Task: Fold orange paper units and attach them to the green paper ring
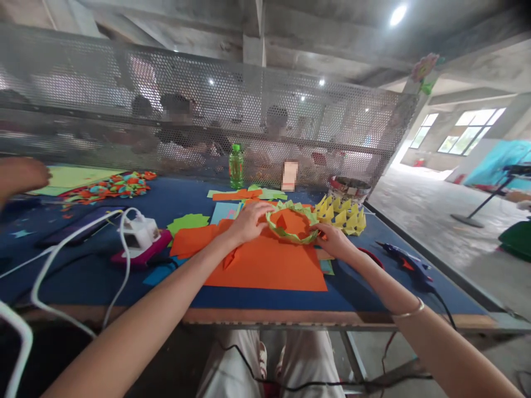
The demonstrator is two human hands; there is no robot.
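Observation:
A ring of folded light-green paper lies on a large orange sheet on the blue table. My left hand curls over the ring's left side, fingers closed on its rim. Gripping the ring's right edge, my right hand has its fingers pinched together. An orange paper piece shows inside the ring.
A yellow folded paper ring sits just right of the green one. A blue glue gun lies at the right edge, a white device with cables at left, a green bottle behind. A mesh screen backs the table; people sit beyond it.

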